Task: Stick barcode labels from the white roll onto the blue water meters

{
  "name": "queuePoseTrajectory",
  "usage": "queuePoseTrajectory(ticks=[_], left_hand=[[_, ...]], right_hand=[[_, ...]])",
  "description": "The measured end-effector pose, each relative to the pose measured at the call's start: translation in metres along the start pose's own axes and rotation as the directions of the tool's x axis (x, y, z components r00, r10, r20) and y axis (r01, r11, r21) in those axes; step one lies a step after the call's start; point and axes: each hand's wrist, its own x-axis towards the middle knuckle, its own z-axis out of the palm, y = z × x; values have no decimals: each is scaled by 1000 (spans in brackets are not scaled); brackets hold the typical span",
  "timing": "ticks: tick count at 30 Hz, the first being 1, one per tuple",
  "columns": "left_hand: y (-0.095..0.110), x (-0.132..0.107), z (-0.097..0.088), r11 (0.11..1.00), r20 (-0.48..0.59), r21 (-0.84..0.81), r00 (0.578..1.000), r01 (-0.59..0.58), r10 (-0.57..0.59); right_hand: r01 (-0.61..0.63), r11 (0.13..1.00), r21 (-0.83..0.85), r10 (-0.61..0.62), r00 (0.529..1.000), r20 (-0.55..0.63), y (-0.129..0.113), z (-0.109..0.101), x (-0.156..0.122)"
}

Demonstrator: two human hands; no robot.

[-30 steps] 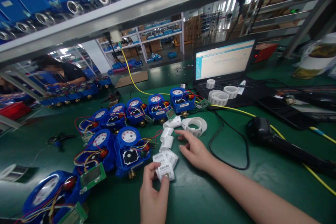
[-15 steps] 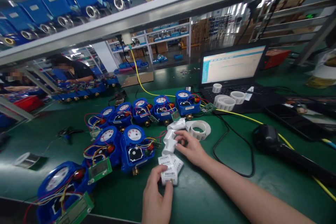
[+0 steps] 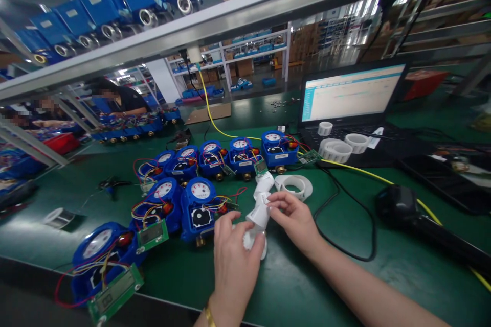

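A curling white strip of labels runs down the green bench between my hands. The thumb and fingertips of my right hand pinch its right edge. Lower down, my left hand curls around the strip, thumb and fingers closed on it; the back of the hand hides part of this section. Just beyond my right hand lies a label roll on its side. To the left of the strip is a blue water meter with a round white dial and exposed wires.
Several more open meters, such as this blue meter, stand behind and left. A laptop with label rolls on it is at back right. A black handheld scanner lies right. Overhead runs a shelf of blue meters.
My left hand has moved up along the label strip, covering the barcoded section seen before. My right hand stays at the strip's edge, and the view has shifted slightly.
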Motion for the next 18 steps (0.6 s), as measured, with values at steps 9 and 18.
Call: queuePoseTrajectory(ticks=[9,18], left_hand=[[4,26,12,928,13,-302,974,219,-226],[8,32,10,837,27,-437,935,328,-353]], right_hand=[[128,986,-107,-130,992,-5,-10,-8,1],[233,957,-172,-222,972,77,-9,-9,-1]])
